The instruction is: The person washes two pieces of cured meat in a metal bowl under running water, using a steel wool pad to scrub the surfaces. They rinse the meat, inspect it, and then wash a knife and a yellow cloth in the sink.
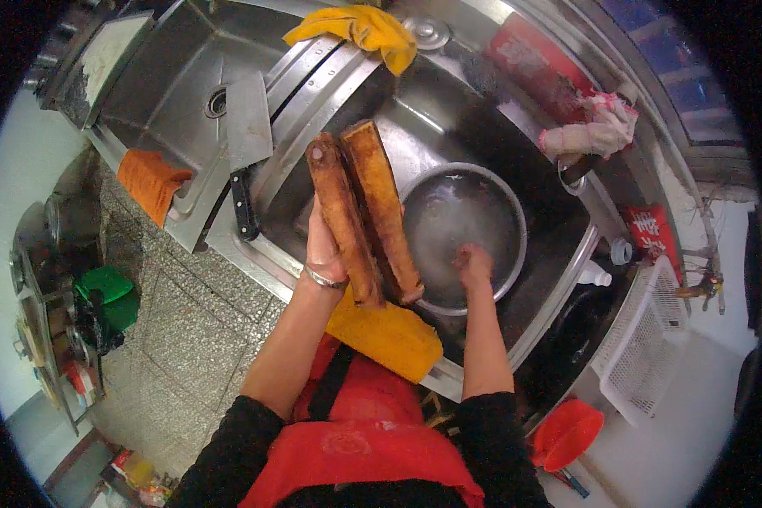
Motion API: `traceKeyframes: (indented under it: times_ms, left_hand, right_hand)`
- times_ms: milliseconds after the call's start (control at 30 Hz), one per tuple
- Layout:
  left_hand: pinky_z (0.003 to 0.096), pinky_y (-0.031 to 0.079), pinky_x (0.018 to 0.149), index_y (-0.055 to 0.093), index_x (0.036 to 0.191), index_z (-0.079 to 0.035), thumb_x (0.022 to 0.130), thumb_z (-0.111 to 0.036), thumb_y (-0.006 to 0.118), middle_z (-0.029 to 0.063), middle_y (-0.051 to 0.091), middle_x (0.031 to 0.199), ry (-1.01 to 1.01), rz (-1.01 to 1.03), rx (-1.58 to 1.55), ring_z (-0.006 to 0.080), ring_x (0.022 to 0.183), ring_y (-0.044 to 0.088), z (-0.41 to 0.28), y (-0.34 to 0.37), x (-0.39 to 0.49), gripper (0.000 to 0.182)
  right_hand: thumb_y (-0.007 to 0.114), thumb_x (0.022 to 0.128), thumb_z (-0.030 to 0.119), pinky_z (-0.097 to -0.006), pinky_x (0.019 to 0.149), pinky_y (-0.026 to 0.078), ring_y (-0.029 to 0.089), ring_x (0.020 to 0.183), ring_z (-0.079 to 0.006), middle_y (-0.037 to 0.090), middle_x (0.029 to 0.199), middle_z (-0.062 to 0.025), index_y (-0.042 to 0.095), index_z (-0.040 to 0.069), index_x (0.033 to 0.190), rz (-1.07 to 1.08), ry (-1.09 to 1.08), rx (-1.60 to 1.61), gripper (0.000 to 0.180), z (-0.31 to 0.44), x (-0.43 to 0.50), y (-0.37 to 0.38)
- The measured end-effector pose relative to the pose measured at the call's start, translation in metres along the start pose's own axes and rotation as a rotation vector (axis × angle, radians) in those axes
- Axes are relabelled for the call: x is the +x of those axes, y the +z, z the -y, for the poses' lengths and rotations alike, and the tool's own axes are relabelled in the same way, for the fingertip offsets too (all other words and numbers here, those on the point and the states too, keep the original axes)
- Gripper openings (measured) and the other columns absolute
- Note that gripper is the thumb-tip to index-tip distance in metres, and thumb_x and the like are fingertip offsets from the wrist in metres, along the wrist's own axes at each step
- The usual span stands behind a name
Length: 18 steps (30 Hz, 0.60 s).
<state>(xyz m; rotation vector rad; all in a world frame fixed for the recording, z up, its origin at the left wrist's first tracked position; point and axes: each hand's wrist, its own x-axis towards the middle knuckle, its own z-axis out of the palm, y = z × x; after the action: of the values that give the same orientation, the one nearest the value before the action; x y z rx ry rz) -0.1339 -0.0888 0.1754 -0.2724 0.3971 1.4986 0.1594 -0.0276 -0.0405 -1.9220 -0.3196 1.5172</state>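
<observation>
Two long browned slabs of what looks like cured meat, a left one (345, 219) and a right one (384, 206), lie side by side over my left hand (326, 244), which supports them from beneath; most of its fingers are hidden. Below them is the right basin of a steel sink (413, 114). In that basin stands a round metal bowl (521, 235) of cloudy water. My right hand (474, 263) reaches into the bowl, its fingertips in or at the water; whether it holds anything cannot be seen.
A cleaver (249, 127) rests across the sink divider, its black handle towards me. Yellow cloths lie on the divider (362, 28) and the front rim (387, 333). An orange cloth (152, 184) hangs at the left. A white plastic basket (648, 343) stands right.
</observation>
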Motion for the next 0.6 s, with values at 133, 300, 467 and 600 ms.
traceKeyframes:
  times_ms: [133,300,467,600]
  left_hand:
    - [0.0507,0.05,0.084,0.052,0.12,-0.005,0.089,-0.058,0.04,0.0191,0.061,0.109,-0.043,-0.088,0.042,0.0375,0.095,0.061,0.012,-0.009,0.013,0.063]
    - [0.0463,0.053,0.077,0.056,0.112,-0.007,0.084,-0.068,0.041,0.0168,0.063,0.099,-0.02,-0.19,0.19,0.0334,0.087,0.062,0.02,-0.03,0.043,0.069]
    - [0.0442,0.054,0.072,0.058,0.109,-0.009,0.083,-0.07,0.041,0.0138,0.064,0.094,-0.091,-0.192,0.11,0.0321,0.082,0.063,0.035,-0.04,0.055,0.068]
    - [0.0444,0.055,0.072,0.058,0.11,-0.009,0.083,-0.071,0.04,0.0131,0.065,0.096,-0.145,-0.146,0.098,0.0324,0.082,0.064,0.039,-0.04,0.061,0.069]
  right_hand:
    - [0.056,0.082,0.007,-0.0378,0.065,0.052,0.064,0.075,-0.0261,0.065,0.091,-0.0113,0.062,0.003,0.103,-0.104,-0.183,-0.118,0.022,-0.01,0.02,-0.007]
    - [0.058,0.087,0.015,-0.0357,0.075,0.055,0.066,0.084,-0.0248,0.066,0.1,-0.014,0.062,0.001,0.102,0.646,0.047,0.212,0.021,0.066,-0.077,0.025]
    - [0.061,0.086,0.012,-0.0285,0.07,0.054,0.064,0.078,-0.0164,0.067,0.091,-0.0094,0.064,0.001,0.099,1.039,-0.301,-0.166,0.017,0.135,-0.186,0.046]
    - [0.066,0.083,0.011,-0.0228,0.061,0.049,0.059,0.07,-0.0102,0.064,0.079,-0.0037,0.065,0.001,0.091,0.83,-0.472,-0.634,0.012,0.155,-0.197,0.05]
